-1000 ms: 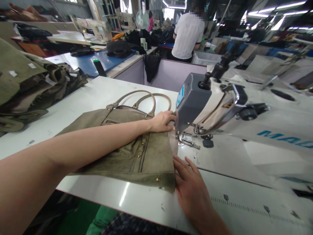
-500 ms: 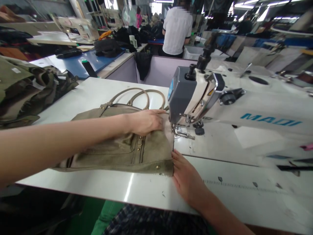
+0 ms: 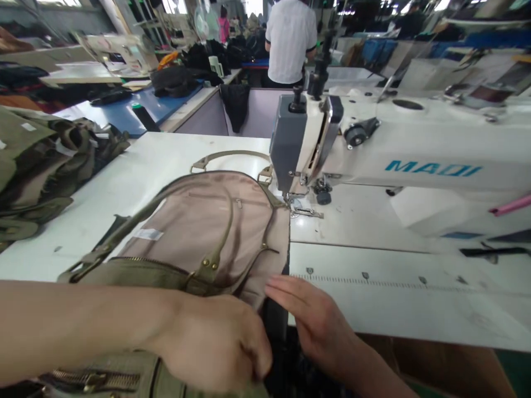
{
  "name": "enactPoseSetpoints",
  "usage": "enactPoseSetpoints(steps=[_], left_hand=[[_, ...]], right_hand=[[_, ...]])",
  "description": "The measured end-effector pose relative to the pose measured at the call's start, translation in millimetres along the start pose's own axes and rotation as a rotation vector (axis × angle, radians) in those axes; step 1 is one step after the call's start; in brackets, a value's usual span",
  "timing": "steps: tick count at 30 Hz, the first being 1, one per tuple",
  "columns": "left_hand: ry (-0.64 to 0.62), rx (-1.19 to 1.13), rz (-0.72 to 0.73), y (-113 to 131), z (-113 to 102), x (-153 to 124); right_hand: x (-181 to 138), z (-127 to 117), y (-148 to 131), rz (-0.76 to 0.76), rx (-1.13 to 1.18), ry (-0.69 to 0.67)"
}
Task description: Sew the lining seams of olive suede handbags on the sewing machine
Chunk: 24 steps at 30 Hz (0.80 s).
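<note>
An olive handbag (image 3: 124, 276) lies on the white sewing table (image 3: 136, 166), its top pulled open toward me so the beige lining (image 3: 199, 221) shows. One handle (image 3: 228, 156) lies flat on the table behind it. My left hand (image 3: 215, 342) is closed on the bag's near olive edge at the table's front. My right hand (image 3: 315, 320) is flat with fingers stretched, touching the lining's right corner by the table edge. The sewing machine head (image 3: 296, 143) stands at the bag's far right corner.
The white sewing machine body (image 3: 427, 160) fills the right side. A heap of olive bags (image 3: 45, 160) lies at the left. A blue table (image 3: 124, 113) with a dark thread cone (image 3: 144, 116) is behind. A person in a white shirt (image 3: 290, 38) stands beyond.
The bag was lying flat under both hands by the needle. It has been pulled toward me and opened, showing the lining. My left hand moved from the far edge to the near edge.
</note>
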<state>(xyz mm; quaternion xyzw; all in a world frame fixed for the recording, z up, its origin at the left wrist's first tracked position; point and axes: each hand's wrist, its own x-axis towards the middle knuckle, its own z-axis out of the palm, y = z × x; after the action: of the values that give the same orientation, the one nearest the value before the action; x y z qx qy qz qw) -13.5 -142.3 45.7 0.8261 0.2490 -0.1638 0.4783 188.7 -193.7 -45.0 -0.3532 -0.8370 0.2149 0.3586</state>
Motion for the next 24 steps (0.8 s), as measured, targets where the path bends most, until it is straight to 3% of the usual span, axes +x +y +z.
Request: enactPoseSetpoints(steps=[3, 5, 6, 10, 13, 16, 19, 22, 24], left_hand=[[0.138, 0.067, -0.164, 0, 1, 2], [0.288, 0.217, -0.261, -4, 2, 6], [0.300, 0.296, -0.292, -6, 3, 8], [0.179, 0.436, -0.312, -15, 2, 14], [0.144, 0.317, -0.213, -20, -10, 9], [0.172, 0.145, -0.162, -24, -24, -3], [0.142, 0.060, -0.131, -23, -31, -12], [0.084, 0.077, -0.109, -17, -32, -15], [0.044, 0.084, -0.090, -12, -32, -15]], right_hand=[[-12, 2, -13, 0.100, -0.016, 0.063], [-14, 5, -17, 0.130, -0.029, 0.099], [-13, 7, -17, 0.138, -0.036, 0.116], [-10, 11, -18, 0.147, -0.036, 0.182], [-7, 10, -19, 0.221, 0.022, 0.216], [-1, 7, -23, 0.396, 0.145, 0.266], [8, 8, -31, 0.509, 0.287, 0.228], [12, 14, -39, 0.479, 0.309, 0.172], [11, 17, -41, 0.438, 0.265, 0.218]])
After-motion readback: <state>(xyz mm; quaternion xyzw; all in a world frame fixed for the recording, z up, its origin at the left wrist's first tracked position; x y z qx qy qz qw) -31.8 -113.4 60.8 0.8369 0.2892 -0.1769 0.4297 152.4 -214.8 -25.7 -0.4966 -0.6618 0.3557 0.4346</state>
